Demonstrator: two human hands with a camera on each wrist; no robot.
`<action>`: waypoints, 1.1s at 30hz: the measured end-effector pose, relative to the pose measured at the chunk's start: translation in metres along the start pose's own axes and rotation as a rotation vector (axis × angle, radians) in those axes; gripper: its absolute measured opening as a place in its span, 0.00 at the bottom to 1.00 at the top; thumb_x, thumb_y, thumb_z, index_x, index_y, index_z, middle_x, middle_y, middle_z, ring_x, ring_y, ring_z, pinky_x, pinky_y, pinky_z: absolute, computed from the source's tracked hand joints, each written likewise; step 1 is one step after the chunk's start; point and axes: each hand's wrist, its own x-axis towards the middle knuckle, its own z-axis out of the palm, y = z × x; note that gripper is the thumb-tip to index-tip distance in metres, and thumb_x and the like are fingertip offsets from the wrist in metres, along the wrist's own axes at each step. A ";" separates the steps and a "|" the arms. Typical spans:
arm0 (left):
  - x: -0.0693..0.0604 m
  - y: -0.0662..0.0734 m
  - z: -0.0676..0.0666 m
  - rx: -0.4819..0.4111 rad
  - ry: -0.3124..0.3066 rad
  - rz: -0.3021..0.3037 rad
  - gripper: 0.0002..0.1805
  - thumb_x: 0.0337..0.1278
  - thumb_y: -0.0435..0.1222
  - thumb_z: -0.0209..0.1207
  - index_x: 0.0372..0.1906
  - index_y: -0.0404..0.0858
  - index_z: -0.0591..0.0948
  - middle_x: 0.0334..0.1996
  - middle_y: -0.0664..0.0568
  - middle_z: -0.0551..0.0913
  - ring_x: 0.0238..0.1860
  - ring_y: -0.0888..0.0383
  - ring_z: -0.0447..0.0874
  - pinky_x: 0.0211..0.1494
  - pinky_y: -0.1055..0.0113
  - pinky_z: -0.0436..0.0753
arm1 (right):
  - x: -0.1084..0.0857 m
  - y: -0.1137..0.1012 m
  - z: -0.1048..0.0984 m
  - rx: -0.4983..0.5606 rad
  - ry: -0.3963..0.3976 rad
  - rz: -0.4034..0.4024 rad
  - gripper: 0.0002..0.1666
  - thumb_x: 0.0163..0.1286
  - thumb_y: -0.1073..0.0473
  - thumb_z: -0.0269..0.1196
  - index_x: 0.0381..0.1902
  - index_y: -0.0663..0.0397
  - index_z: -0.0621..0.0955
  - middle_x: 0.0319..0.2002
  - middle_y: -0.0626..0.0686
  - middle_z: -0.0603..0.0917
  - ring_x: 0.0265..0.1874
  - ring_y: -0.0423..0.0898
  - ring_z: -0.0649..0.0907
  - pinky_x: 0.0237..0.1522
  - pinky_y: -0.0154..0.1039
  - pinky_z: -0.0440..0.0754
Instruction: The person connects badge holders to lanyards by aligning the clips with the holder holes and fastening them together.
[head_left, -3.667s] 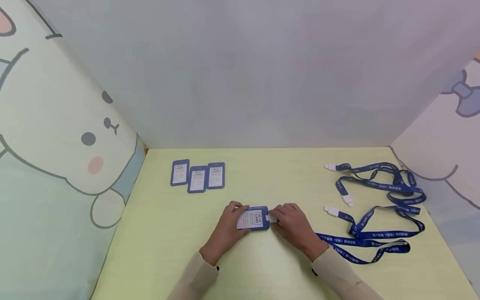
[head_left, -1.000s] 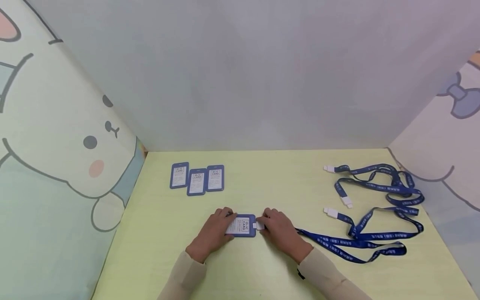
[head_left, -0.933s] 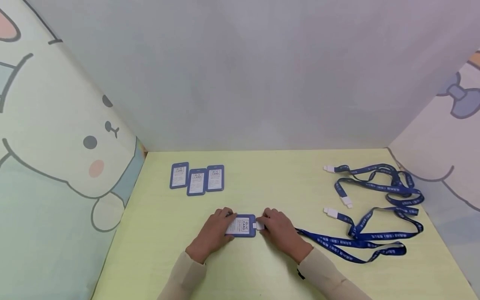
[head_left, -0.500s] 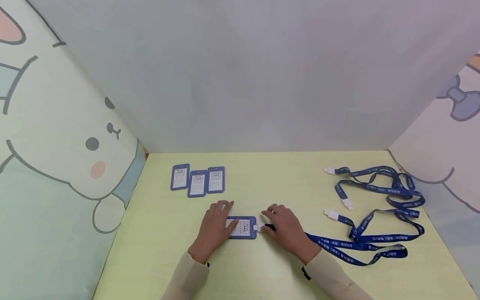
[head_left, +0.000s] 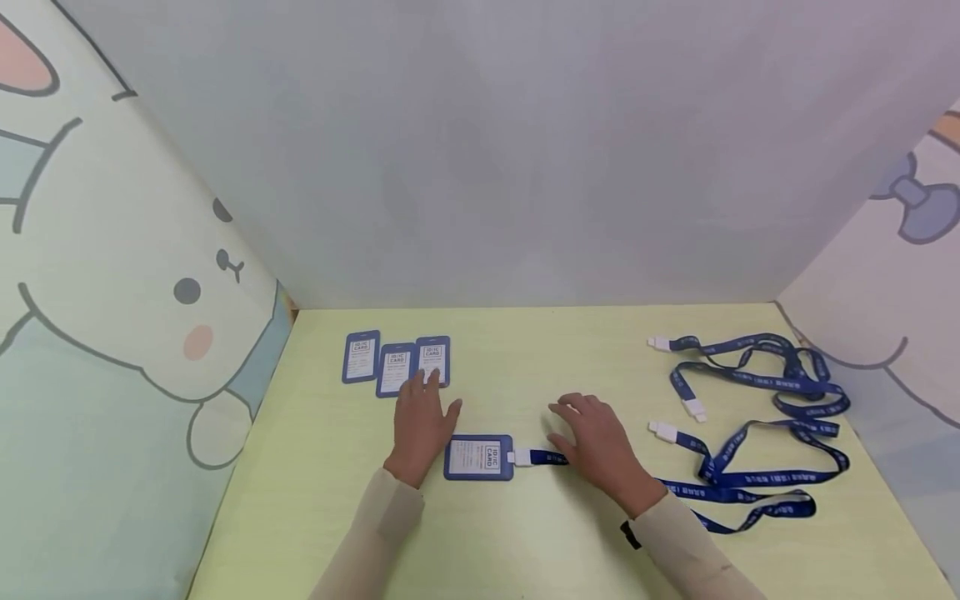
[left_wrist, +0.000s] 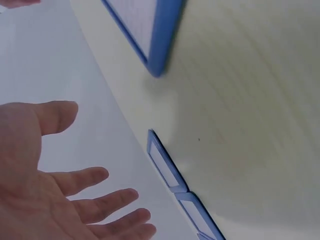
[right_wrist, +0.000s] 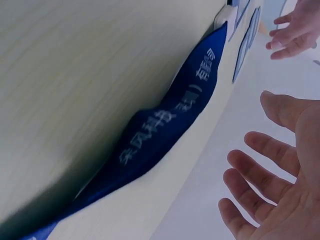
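In the head view a blue-framed card holder (head_left: 478, 457) lies sideways at the front middle, its slot end against the white clip (head_left: 522, 457) of a dark blue lanyard (head_left: 550, 457). My left hand (head_left: 420, 425) is off that holder, fingers spread, its fingertips over the lower edge of the rightmost holder (head_left: 432, 354) at the back. Above the lanyard hovers my right hand (head_left: 600, 442), fingers loosely bent and holding nothing. Both wrist views show empty hands: the left hand (left_wrist: 65, 190) beside the holders, the right hand (right_wrist: 280, 170) beside the printed strap (right_wrist: 170, 120).
Two more card holders (head_left: 362, 357) (head_left: 395, 369) lie at the back left. On the right lie several blue lanyards (head_left: 776, 379) with white clips (head_left: 663, 431), their straps looped and partly crossing. Walls stand behind and at both sides of the table (head_left: 551, 350).
Both hands have let go of the joined holder and clip. My left hand has moved up and left toward the back holders; my right hand has moved to the right, uncovering the clip and strap.
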 end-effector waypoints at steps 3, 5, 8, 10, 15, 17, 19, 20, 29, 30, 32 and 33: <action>0.010 -0.004 0.002 0.025 0.001 -0.006 0.38 0.68 0.46 0.68 0.73 0.27 0.71 0.72 0.27 0.71 0.73 0.30 0.69 0.76 0.39 0.71 | -0.001 0.007 -0.003 -0.007 0.011 0.005 0.27 0.60 0.56 0.80 0.56 0.59 0.87 0.53 0.57 0.86 0.52 0.57 0.84 0.57 0.57 0.84; 0.016 -0.006 0.003 0.039 -0.010 -0.016 0.39 0.68 0.46 0.68 0.74 0.26 0.70 0.72 0.26 0.70 0.73 0.29 0.69 0.77 0.38 0.69 | -0.002 0.012 -0.005 -0.012 0.011 0.014 0.27 0.60 0.56 0.80 0.56 0.59 0.87 0.53 0.58 0.86 0.52 0.58 0.84 0.56 0.57 0.84; 0.026 -0.010 0.008 0.054 -0.027 -0.037 0.41 0.68 0.47 0.68 0.74 0.26 0.69 0.73 0.27 0.70 0.74 0.28 0.67 0.76 0.35 0.68 | -0.005 0.019 -0.006 -0.025 0.019 0.023 0.26 0.60 0.56 0.81 0.54 0.60 0.88 0.52 0.58 0.86 0.51 0.58 0.84 0.54 0.57 0.85; 0.032 -0.013 0.011 0.059 -0.039 -0.055 0.42 0.68 0.48 0.68 0.74 0.25 0.69 0.73 0.27 0.70 0.73 0.28 0.67 0.76 0.34 0.68 | -0.007 0.023 -0.008 -0.030 0.032 0.030 0.26 0.59 0.57 0.81 0.54 0.60 0.88 0.51 0.58 0.86 0.50 0.58 0.84 0.52 0.57 0.85; 0.044 -0.021 0.016 0.046 -0.091 -0.115 0.44 0.69 0.48 0.67 0.76 0.23 0.66 0.73 0.27 0.70 0.73 0.29 0.67 0.77 0.33 0.65 | -0.012 0.034 -0.012 -0.051 0.076 0.034 0.27 0.56 0.59 0.82 0.53 0.62 0.88 0.49 0.59 0.86 0.49 0.59 0.84 0.49 0.57 0.85; 0.049 -0.023 0.017 0.053 -0.109 -0.137 0.45 0.69 0.49 0.67 0.76 0.22 0.64 0.73 0.27 0.69 0.74 0.29 0.66 0.78 0.33 0.64 | -0.014 0.039 -0.015 -0.069 0.084 0.040 0.27 0.56 0.60 0.83 0.53 0.62 0.88 0.49 0.59 0.86 0.48 0.60 0.84 0.48 0.58 0.85; 0.053 -0.025 0.018 0.067 -0.128 -0.154 0.46 0.70 0.50 0.66 0.76 0.21 0.63 0.72 0.26 0.69 0.74 0.29 0.66 0.78 0.33 0.64 | -0.015 0.045 -0.018 -0.084 0.085 0.056 0.28 0.55 0.60 0.83 0.53 0.63 0.87 0.49 0.60 0.86 0.49 0.61 0.84 0.48 0.58 0.85; 0.055 -0.026 0.019 0.075 -0.135 -0.160 0.47 0.70 0.51 0.66 0.76 0.21 0.63 0.72 0.26 0.69 0.74 0.30 0.66 0.78 0.34 0.65 | -0.016 0.048 -0.019 -0.092 0.082 0.068 0.28 0.55 0.60 0.82 0.53 0.63 0.87 0.50 0.60 0.86 0.49 0.61 0.84 0.47 0.58 0.84; 0.064 -0.026 0.021 0.119 -0.130 -0.169 0.47 0.70 0.55 0.64 0.70 0.16 0.68 0.66 0.27 0.72 0.68 0.31 0.70 0.75 0.36 0.69 | -0.025 0.072 -0.036 -0.115 0.033 0.157 0.30 0.56 0.60 0.82 0.55 0.66 0.86 0.51 0.63 0.86 0.50 0.65 0.84 0.49 0.62 0.84; 0.065 -0.025 0.021 0.123 -0.124 -0.169 0.47 0.70 0.55 0.64 0.70 0.16 0.69 0.66 0.27 0.72 0.68 0.31 0.70 0.75 0.35 0.69 | -0.027 0.074 -0.037 -0.115 0.018 0.168 0.31 0.56 0.60 0.82 0.56 0.67 0.86 0.52 0.64 0.86 0.50 0.65 0.83 0.50 0.63 0.84; 0.067 -0.024 0.021 0.131 -0.119 -0.170 0.46 0.70 0.55 0.64 0.69 0.16 0.70 0.67 0.27 0.71 0.69 0.31 0.70 0.75 0.35 0.68 | -0.030 0.079 -0.039 -0.112 -0.010 0.194 0.31 0.57 0.60 0.81 0.57 0.68 0.85 0.53 0.65 0.85 0.51 0.66 0.83 0.52 0.64 0.83; 0.067 -0.024 0.020 0.138 -0.119 -0.168 0.46 0.70 0.55 0.63 0.69 0.16 0.70 0.67 0.27 0.71 0.69 0.31 0.69 0.76 0.35 0.68 | -0.031 0.081 -0.041 -0.115 -0.024 0.207 0.32 0.57 0.60 0.81 0.57 0.68 0.85 0.53 0.66 0.85 0.51 0.66 0.83 0.53 0.64 0.83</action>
